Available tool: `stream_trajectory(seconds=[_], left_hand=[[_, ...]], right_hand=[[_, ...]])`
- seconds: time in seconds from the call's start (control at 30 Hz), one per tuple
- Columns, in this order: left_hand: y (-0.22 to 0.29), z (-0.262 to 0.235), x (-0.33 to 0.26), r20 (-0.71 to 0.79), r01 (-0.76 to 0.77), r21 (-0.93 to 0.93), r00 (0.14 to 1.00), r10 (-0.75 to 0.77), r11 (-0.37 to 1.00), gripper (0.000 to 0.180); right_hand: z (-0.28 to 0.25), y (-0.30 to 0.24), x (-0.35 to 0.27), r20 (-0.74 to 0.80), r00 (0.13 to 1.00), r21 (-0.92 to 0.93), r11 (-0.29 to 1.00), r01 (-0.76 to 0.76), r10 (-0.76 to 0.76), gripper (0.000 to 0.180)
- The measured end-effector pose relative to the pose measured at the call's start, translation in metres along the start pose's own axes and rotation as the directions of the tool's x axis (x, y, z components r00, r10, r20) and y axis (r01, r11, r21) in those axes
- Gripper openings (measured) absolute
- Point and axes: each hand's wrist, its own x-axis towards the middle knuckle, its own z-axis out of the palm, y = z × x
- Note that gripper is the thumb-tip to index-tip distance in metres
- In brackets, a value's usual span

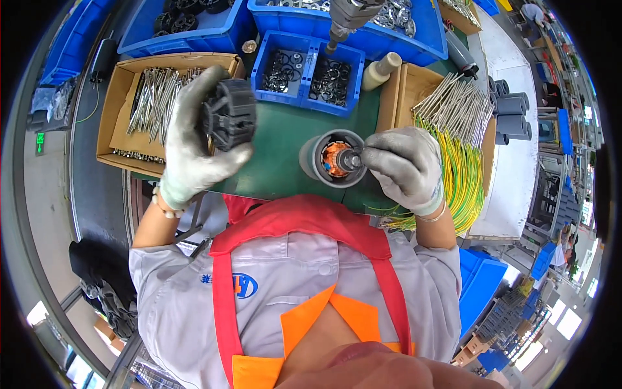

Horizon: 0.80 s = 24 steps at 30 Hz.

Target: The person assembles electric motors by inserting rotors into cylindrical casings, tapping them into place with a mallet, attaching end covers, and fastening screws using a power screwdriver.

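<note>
My left hand [184, 152], in a white glove stained grey, is raised over the left of the bench. Its fingers and thumb wrap round a black ribbed plastic end cap [232, 115]. A grey cylindrical housing [312, 163] stands on the green bench top, with copper windings [332, 157] and a dark metal shaft [350, 160] inside. At the housing's right rim, my gloved right hand [409, 167] has its fingertips pinched together against the shaft's end. Whatever lies between those fingertips is hidden.
Cardboard boxes of metal rods flank the bench [278, 175]: left [107, 139], right [389, 107]. Blue bins [301, 97] hold small rings. A power driver [346, 23] hangs above. Yellow-green wires [463, 188], a pale bottle-shaped piece [381, 71] and grey tubes [512, 105] lie rightward.
</note>
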Motion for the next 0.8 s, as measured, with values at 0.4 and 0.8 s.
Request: stream_trajectory(seconds=[0.4,0.8], left_hand=[[0.073,0.072,0.027,0.271,-0.496,0.003,0.836,0.477,0.868,0.083],[0.044,0.078,0.012,0.176,-0.368,-0.021,0.914,0.366,0.93,0.078]], right_hand=[[-0.004,-0.044,0.01,-0.183,0.971,0.11,0.985,-0.134,0.153,0.092],[0.0,-0.017,-0.047,-0.341,0.821,0.601,0.778,-0.183,0.457,0.104]])
